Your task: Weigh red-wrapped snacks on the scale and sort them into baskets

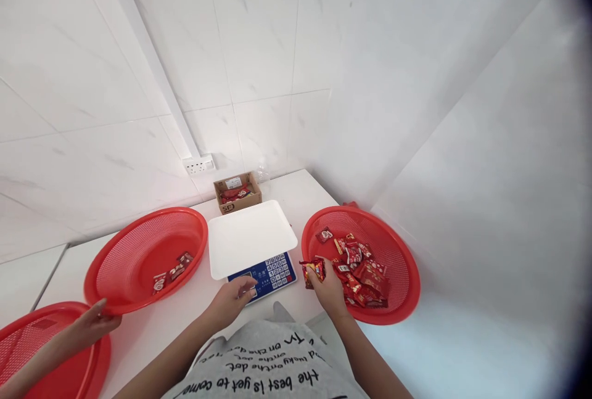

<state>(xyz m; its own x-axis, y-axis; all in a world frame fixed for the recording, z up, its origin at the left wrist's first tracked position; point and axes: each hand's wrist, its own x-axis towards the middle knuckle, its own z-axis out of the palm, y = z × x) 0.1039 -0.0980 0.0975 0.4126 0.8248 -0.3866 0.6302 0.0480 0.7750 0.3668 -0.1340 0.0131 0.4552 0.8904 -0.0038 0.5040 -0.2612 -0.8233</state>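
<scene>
Red and gold wrapped packets (313, 272) are held in my right hand (327, 283), over the near left rim of the right red basket (407, 291). That basket holds a heap of red packets (365, 272). My left hand (237, 296) has its fingers apart and holds nothing, at the front left of the blue scale (272, 277). The scale's white tray (252, 235) bears nothing. Part of the scale's display is hidden by my left hand.
A cardboard box (238, 194) with red packets stands behind the scale. To the left is a red basket (139, 251) with a few packets; another person's hand (99, 320) touches its rim. Another red basket (50, 349) stands at the lower left.
</scene>
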